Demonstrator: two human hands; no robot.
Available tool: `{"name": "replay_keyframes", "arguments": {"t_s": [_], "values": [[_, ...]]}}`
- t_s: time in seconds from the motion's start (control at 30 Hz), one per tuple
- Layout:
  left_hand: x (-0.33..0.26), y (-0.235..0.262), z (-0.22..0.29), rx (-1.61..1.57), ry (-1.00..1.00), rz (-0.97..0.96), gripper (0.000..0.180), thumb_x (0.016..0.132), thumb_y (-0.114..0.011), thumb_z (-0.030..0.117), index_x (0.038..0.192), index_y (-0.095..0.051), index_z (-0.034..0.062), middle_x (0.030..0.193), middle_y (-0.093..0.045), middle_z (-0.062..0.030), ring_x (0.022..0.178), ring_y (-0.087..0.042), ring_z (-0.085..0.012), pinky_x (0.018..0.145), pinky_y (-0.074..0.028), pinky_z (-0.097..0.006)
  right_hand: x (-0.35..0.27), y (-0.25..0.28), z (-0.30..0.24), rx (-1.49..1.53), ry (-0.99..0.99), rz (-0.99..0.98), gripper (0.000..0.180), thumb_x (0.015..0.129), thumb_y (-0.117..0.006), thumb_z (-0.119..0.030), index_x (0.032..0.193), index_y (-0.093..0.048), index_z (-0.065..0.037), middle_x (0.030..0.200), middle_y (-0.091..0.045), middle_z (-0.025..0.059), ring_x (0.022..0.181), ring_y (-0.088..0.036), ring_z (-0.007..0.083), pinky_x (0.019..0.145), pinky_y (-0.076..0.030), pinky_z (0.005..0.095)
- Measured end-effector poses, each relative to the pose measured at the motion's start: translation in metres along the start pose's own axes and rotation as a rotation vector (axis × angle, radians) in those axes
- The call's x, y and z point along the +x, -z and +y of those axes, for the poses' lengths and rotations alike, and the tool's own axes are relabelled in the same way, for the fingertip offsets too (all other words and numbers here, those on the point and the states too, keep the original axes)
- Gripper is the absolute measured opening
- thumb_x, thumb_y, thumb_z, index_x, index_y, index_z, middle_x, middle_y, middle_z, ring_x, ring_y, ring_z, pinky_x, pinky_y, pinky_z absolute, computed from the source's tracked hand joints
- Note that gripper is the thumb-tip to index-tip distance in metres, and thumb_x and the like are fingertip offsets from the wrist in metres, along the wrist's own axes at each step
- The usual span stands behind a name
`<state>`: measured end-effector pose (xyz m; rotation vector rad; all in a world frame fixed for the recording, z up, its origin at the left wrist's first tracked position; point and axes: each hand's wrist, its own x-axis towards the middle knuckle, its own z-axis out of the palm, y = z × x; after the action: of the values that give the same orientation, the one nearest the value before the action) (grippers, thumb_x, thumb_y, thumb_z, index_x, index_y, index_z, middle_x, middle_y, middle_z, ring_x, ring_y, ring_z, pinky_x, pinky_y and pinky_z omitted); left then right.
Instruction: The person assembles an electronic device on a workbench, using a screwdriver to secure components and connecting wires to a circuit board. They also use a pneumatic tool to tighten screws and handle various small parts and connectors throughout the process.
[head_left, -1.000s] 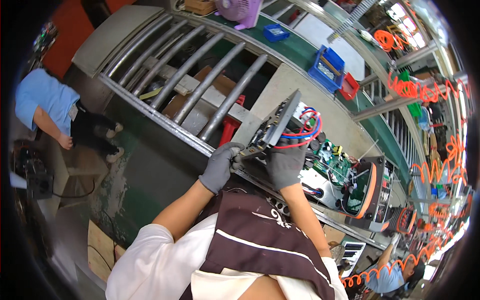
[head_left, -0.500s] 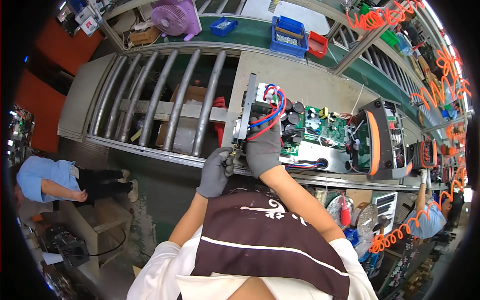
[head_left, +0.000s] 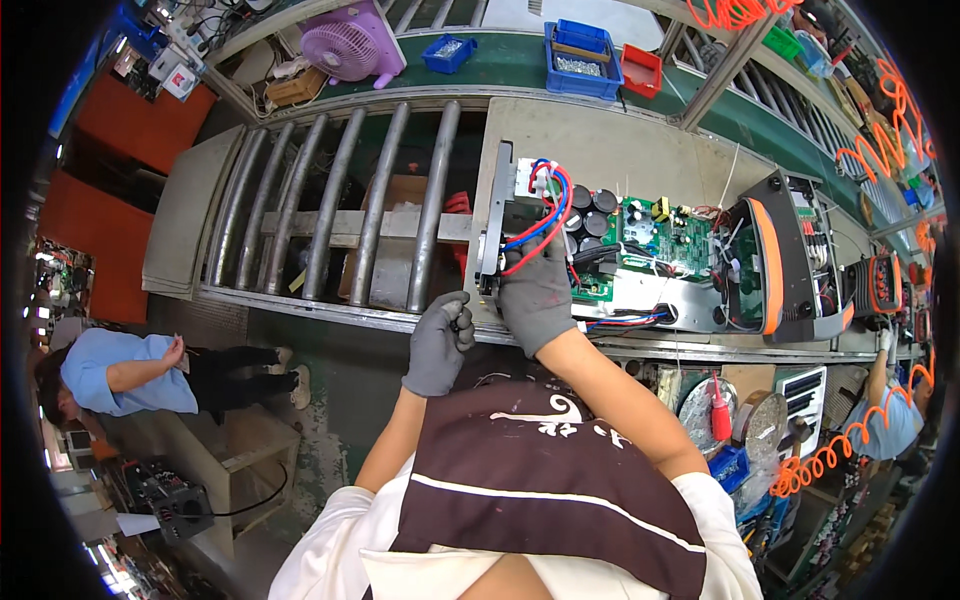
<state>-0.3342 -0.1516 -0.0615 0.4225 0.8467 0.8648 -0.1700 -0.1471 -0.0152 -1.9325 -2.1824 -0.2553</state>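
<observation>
A grey metal tray with a green circuit board [head_left: 655,235], black capacitors and red and blue wires [head_left: 540,215] lies on the grey work plate [head_left: 620,150]. My right hand [head_left: 537,295], in a grey glove, rests on the near left part of this assembly beside the wires. Its grip is hidden by the back of the glove. My left hand [head_left: 438,343], also gloved, is curled into a loose fist just left of the tray's black end bracket [head_left: 492,225], off the assembly, with nothing visible in it.
A roller conveyor [head_left: 340,210] runs to the left. More units with orange-trimmed black housings [head_left: 785,255] sit to the right. Blue and red parts bins [head_left: 580,45] and a pink fan [head_left: 350,45] stand behind. A person in blue [head_left: 120,370] crouches lower left; another worker [head_left: 895,415] is far right.
The assembly that both my hands held tilted up now lies flat on the work plate. My left hand has come off it and dropped toward me; my right hand stays on it.
</observation>
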Motion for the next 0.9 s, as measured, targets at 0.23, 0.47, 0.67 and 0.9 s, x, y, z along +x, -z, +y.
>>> {"name": "replay_keyframes", "arguments": {"t_s": [0.23,0.47,0.67,0.9], "values": [[-0.008,0.000,-0.004,-0.024,-0.012,0.037,0.021,0.091,-0.047,0.014,0.108,-0.052,0.0029,0.071,-0.046,-0.0011,0.056,-0.040,-0.0101,0.050,-0.031,-0.025,-0.018,0.023,0.042,0.207,0.319,0.079,0.028,0.075,-0.058,-0.012,0.100,-0.063,-0.001,0.113,-0.057,0.0143,0.116,-0.048,0.0311,0.102,-0.037,0.0445],[-0.007,-0.009,-0.013,-0.062,-0.020,0.050,0.019,0.091,-0.047,0.012,0.106,-0.053,0.0025,0.071,-0.048,-0.0009,0.057,-0.042,-0.0093,0.050,-0.033,-0.023,-0.069,0.023,0.054,0.164,0.245,-0.007,0.026,0.077,-0.063,-0.019,0.102,-0.062,-0.013,0.066,-0.054,0.0034,0.060,-0.058,0.0204,0.047,-0.044,0.0368],[-0.005,-0.013,-0.011,-0.011,-0.031,0.038,0.020,0.091,-0.045,0.012,0.107,-0.052,0.0019,0.071,-0.047,-0.0012,0.057,-0.042,-0.0096,0.051,-0.034,-0.023,-0.067,-0.003,0.033,0.112,0.121,-0.193,0.038,0.083,-0.057,-0.019,0.120,-0.053,-0.013,0.061,-0.055,0.0036,0.054,-0.058,0.0211,0.045,-0.044,0.0374],[0.002,-0.008,-0.020,-0.018,-0.041,0.029,0.020,0.089,-0.045,0.010,0.104,-0.055,0.0009,0.069,-0.050,-0.0013,0.054,-0.044,-0.0093,0.047,-0.033,-0.023,-0.067,-0.004,0.014,-0.009,0.016,-0.430,0.049,0.081,-0.057,-0.022,0.126,-0.044,-0.007,0.064,-0.062,0.0083,0.055,-0.063,0.0272,0.047,-0.048,0.0413]]}}
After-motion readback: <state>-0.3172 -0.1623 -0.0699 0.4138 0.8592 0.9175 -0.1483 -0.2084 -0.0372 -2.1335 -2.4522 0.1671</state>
